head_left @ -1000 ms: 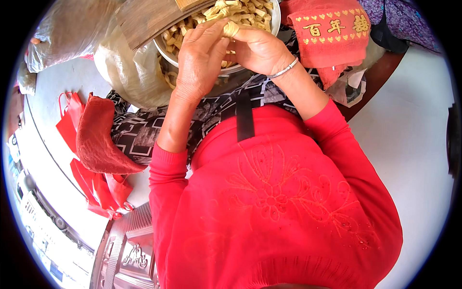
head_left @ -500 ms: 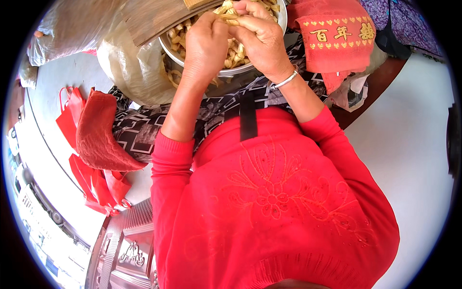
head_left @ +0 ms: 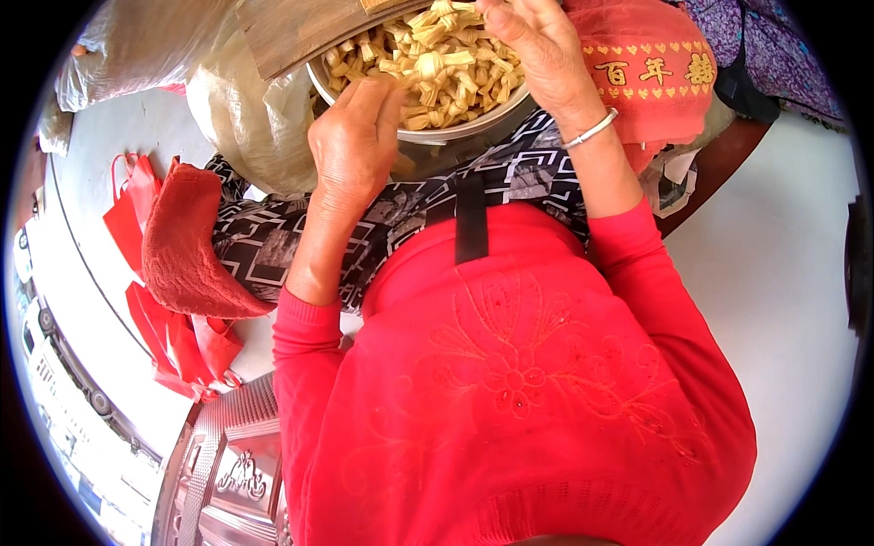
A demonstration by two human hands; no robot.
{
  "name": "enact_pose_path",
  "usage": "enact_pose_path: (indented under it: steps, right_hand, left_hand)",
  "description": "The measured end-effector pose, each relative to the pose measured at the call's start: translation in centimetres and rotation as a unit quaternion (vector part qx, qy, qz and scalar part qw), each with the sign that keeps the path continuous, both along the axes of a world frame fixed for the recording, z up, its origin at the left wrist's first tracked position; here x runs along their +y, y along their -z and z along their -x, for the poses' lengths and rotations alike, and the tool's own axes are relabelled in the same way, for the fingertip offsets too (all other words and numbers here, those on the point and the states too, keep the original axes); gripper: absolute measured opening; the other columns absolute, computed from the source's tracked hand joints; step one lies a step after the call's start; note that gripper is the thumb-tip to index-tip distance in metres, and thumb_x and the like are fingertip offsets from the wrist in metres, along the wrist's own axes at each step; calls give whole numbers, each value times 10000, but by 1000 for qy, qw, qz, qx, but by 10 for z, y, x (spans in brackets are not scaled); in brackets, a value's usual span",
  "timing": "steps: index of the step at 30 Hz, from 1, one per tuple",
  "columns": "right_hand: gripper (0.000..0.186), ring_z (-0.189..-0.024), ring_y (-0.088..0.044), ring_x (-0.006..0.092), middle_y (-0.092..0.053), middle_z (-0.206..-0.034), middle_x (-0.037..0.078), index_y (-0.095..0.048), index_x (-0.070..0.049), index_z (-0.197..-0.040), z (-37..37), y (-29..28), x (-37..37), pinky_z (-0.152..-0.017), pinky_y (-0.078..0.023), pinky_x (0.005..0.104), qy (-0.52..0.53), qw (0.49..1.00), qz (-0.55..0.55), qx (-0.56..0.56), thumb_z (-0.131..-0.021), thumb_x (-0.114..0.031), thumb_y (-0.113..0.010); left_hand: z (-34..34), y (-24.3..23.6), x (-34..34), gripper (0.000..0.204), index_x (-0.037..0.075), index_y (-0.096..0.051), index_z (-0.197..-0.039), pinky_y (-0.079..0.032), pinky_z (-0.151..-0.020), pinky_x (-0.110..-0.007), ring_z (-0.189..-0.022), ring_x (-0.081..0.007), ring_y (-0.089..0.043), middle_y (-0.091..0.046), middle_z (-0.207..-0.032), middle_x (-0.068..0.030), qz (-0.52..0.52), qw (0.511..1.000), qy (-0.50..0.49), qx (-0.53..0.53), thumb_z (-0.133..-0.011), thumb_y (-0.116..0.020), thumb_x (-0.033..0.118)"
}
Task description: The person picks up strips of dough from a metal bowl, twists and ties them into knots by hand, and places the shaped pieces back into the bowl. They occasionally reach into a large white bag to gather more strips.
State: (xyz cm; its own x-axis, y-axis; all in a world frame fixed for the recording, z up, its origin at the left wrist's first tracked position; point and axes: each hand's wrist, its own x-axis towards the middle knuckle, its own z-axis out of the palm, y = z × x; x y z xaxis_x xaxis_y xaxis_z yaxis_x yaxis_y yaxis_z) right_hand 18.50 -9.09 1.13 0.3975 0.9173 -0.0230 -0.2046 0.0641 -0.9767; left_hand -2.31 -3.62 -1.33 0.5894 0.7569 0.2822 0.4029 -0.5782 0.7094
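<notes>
A round metal basin (head_left: 469, 133) at the top of the view is heaped with knotted pale-yellow strips (head_left: 437, 68). My left hand (head_left: 350, 141) is at the basin's near left rim, its fingers bent together and the back of the hand up. What those fingers hold, if anything, is hidden. Over the right side of the basin is my right hand (head_left: 542, 59), wearing a silver bangle (head_left: 592, 130). Its thumb and fingers are spread apart, with nothing seen between them. One larger knot lies on top of the heap, between the two hands.
A wooden board (head_left: 305, 36) overlaps the basin's far left edge, and a pale plastic bag (head_left: 246, 114) stands left of it. Red towels lie over both knees, the right towel (head_left: 637, 77) with gold embroidery. Red bags (head_left: 173, 341) and a carved metallic panel (head_left: 241, 464) are at left.
My hands have parted: the left moved left and down to the rim, the right moved right and opened. The knotted strips they were working on are out of their fingers.
</notes>
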Motion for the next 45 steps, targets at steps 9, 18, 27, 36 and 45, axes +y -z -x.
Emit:
enact_pose_path:
  steps: [9,18,27,36,45]
  right_hand:
    - [327,-876,-631,180,-647,-1057,120,-606,-29,-1197,-24,-13,28,-775,-519,306,-367,899,174,-163,-930,-215,-633]
    - [192,-592,-506,38,-574,-703,-21,-655,-19,-1062,-32,-14,38,-561,-457,202,-256,951,107,-139,-929,-145,-598]
    - [143,-615,-472,34,-521,-694,-64,-658,-48,-967,-34,13,93,-562,-430,205,-90,949,49,-299,-927,-171,-596]
    - [159,-755,-626,304,-648,-825,163,-655,-13,-896,-30,43,97,-703,-487,371,-9,902,69,-426,-836,-156,-620]
    - [172,-859,-621,302,-663,-905,120,-655,-19,-938,-9,62,15,-778,-480,361,2,843,33,-538,-831,-150,-687]
  left_hand:
    - [-20,-14,26,127,67,-647,-918,-488,-600,-359,-665,-282,-634,-642,-765,-124,120,989,83,-5,-899,-612,188]
    - [-23,-15,67,208,27,-655,-1065,-296,-510,-182,-575,-28,-392,-501,-692,57,428,890,95,-125,-943,-587,181]
    - [-41,-13,133,169,13,-611,-1056,-340,-485,-184,-554,-30,-420,-533,-749,25,407,900,26,-153,-938,-555,120]
    - [-60,31,144,161,23,-641,-959,-488,-693,-341,-728,-164,-590,-645,-781,-93,59,988,-120,81,-876,-588,151]
    - [-18,29,59,105,22,-548,-934,-304,-411,-191,-458,-44,-406,-583,-673,-25,388,897,-118,-174,-909,-615,98]
